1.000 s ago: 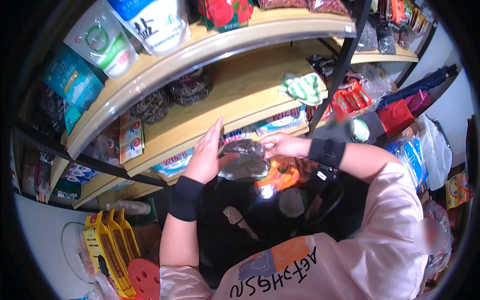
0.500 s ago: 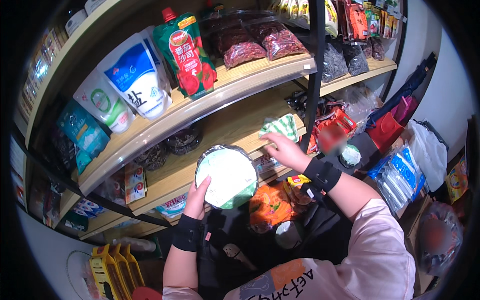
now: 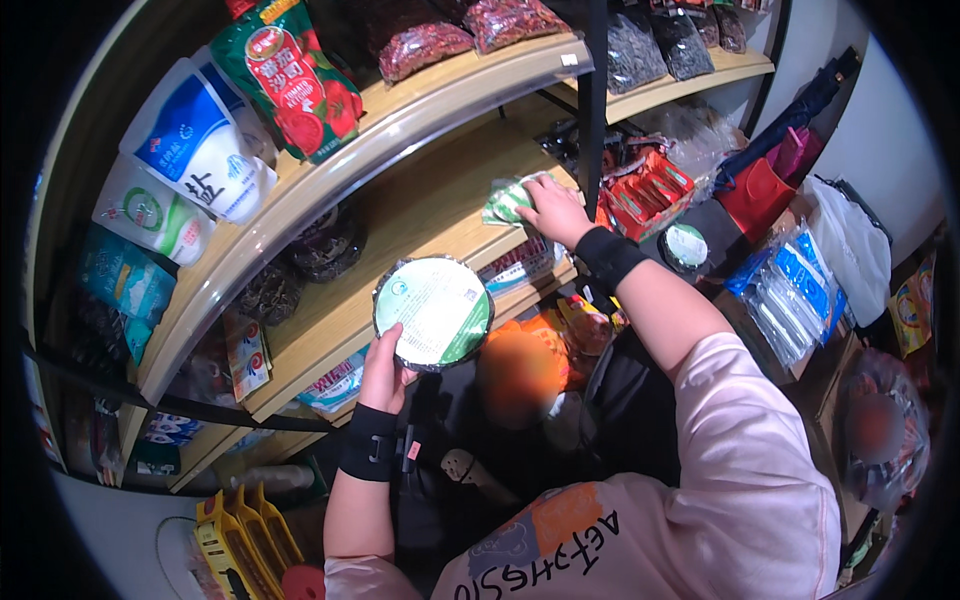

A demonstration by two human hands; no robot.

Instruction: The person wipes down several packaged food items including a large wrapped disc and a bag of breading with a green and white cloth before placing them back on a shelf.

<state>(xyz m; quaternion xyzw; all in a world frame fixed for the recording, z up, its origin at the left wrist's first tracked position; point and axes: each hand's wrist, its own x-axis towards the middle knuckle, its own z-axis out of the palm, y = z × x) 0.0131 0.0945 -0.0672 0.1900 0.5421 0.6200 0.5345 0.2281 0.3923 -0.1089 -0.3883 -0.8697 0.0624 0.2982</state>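
Observation:
My left hand grips a round, dark-sided package by its near edge, thumb on top. The package's flat face carries a white and green label and is turned up toward me. On the lower wooden shelf, at its right end, my right hand is closed over a green-and-white cloth. The cloth looks bunched under the fingers and lies close to the shelf's front edge and a black upright post.
Above, a shelf holds a ketchup pouch, a salt bag and bags of dried red goods. Dark round packages sit deeper on the lower shelf. Red packets and another round package lie to the right. Yellow boxes stand lower left.
My right hand has closed over the cloth, which is now more bunched; earlier it lay flatter beside the fingers. My left hand still holds the round package. The whole view has shifted.

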